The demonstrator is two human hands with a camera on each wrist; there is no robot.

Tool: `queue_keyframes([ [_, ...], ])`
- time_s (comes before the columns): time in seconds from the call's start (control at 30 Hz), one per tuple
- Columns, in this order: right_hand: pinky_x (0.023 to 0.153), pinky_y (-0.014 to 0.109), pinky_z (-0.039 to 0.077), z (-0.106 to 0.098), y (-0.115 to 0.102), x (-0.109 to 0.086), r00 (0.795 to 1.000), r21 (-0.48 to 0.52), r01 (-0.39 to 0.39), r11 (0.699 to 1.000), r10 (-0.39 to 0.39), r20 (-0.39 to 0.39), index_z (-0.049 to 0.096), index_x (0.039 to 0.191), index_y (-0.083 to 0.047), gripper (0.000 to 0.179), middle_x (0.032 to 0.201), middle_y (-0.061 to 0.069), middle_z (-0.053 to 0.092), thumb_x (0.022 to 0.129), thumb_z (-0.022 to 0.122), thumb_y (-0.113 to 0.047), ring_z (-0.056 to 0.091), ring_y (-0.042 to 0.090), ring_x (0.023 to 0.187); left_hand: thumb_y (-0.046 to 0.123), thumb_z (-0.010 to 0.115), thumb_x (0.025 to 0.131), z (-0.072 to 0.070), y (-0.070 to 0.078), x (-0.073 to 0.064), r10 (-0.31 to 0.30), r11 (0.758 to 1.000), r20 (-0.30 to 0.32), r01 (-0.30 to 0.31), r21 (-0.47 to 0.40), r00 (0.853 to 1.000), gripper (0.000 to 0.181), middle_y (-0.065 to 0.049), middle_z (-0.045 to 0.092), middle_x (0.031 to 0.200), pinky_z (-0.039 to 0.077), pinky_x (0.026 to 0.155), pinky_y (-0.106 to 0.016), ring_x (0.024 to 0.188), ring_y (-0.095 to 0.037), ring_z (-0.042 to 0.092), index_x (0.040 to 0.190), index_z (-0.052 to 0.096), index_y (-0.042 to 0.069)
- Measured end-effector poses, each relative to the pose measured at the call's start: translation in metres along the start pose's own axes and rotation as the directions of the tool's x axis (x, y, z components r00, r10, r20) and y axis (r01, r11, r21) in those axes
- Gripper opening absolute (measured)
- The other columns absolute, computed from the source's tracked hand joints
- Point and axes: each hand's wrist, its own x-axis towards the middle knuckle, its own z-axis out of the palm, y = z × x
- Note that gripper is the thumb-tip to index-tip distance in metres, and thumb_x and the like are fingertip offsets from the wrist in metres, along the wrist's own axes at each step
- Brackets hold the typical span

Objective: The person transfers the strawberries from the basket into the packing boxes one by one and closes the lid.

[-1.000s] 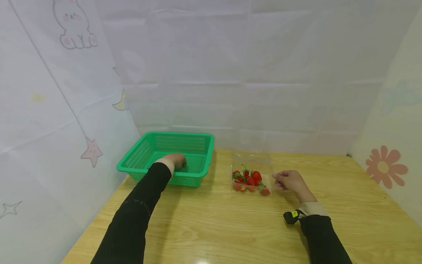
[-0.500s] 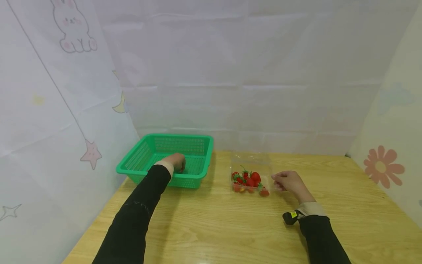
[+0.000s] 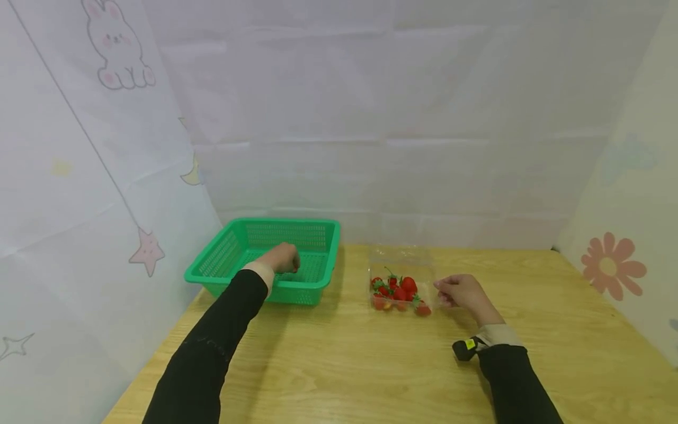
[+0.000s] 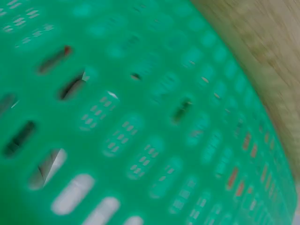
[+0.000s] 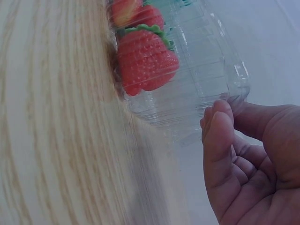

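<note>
In the head view my left hand point(image 3: 282, 257) is over the inside of a green plastic basket point(image 3: 335, 259), its wrist above the near rim. The fingers point down, partly hidden, and whether they hold anything does not show. The basket's slotted wall point(image 4: 154, 124) fills the left wrist view, with small reddish and dark patches behind some slots. My right hand point(image 3: 466, 293) pinches the right rim of a clear plastic box point(image 5: 199, 89) between thumb and fingers. Inside the box lie several red strawberries point(image 5: 145, 61) with green leaf caps, bunched towards its left and front.
Both containers stand towards the back of a wooden table point(image 3: 328, 359), the basket left of the box. A pale sheet point(image 3: 371, 118) hangs behind, and printed sheets flank both sides. The box's clear raised lid point(image 3: 401, 254) leans at its back.
My left hand has risen slightly inside the basket, and more of its fingers show. The right hand keeps its pinch on the box rim. The whole head view has shifted a little.
</note>
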Motion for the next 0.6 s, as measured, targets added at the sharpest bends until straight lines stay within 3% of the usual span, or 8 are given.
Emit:
queue_keyframes([
  [0.17,0.067,0.037,0.056,0.002,-0.002,0.001,1.0,-0.023,0.006,1.0,-0.006,-0.005,0.059,0.115,0.014,0.036,0.086,0.016,0.065,0.101,0.055,-0.019,0.062,0.017,0.07,0.004,0.063,0.095,-0.011,0.013,-0.014,0.069,0.997,-0.084,-0.071,-0.024,0.994,0.015,-0.007,0.069,0.102,0.052,0.077,-0.037,0.089,-0.022,0.064,0.105,0.074,0.004],
  [0.27,0.067,0.037,0.056,0.002,-0.002,0.002,1.0,-0.026,0.006,1.0,-0.006,-0.002,0.059,0.116,0.014,0.037,0.086,0.016,0.065,0.101,0.055,-0.02,0.062,0.017,0.07,0.003,0.06,0.096,-0.019,0.027,-0.023,0.108,0.993,-0.154,-0.115,-0.035,0.982,0.017,-0.011,0.068,0.106,0.052,0.076,-0.036,0.088,-0.021,0.063,0.108,0.073,0.003],
  [0.47,0.067,0.035,0.056,0.0,0.0,0.003,1.0,-0.022,-0.004,1.0,0.004,0.002,0.058,0.116,0.014,0.038,0.085,0.013,0.065,0.101,0.055,-0.022,0.062,0.016,0.07,0.004,0.061,0.096,-0.026,0.066,-0.022,0.201,0.977,-0.293,-0.214,-0.015,0.935,0.018,-0.01,0.068,0.108,0.052,0.082,-0.035,0.099,-0.024,0.063,0.11,0.072,0.004],
  [0.6,0.067,0.034,0.057,0.0,0.001,0.003,1.0,-0.006,-0.009,1.0,0.01,0.005,0.058,0.116,0.014,0.038,0.087,0.014,0.066,0.101,0.056,-0.021,0.063,0.015,0.07,0.007,0.064,0.094,-0.024,0.099,-0.015,0.271,0.959,-0.338,-0.284,0.011,0.901,0.018,-0.006,0.068,0.105,0.051,0.082,-0.032,0.096,-0.02,0.063,0.11,0.072,0.006],
])
